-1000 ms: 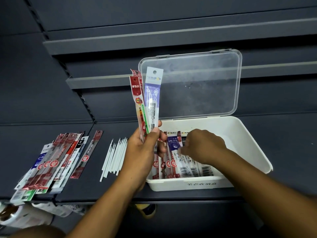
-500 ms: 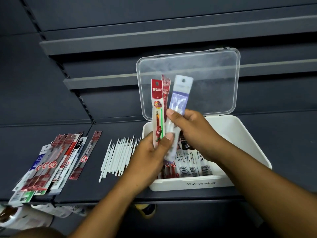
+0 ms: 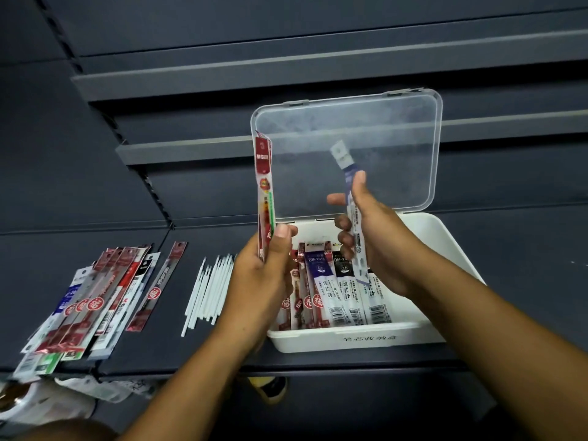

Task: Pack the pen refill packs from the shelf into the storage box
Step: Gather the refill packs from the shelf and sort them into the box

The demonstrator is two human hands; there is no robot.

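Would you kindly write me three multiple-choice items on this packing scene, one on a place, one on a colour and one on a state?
1. Where is the purple-and-white refill pack?
A. on the floor
B. gripped in the right hand
C. in a drawer

2. The header of the upright refill pack that the left hand grips is
A. red
B. yellow
C. black

3. The storage box has its clear lid
A. shut
B. open and standing up
C. taken off

Key: 1 B, the right fingers curl round it above the box; 2 A, its top panel is red; 3 B, the lid rises from the box's back edge.
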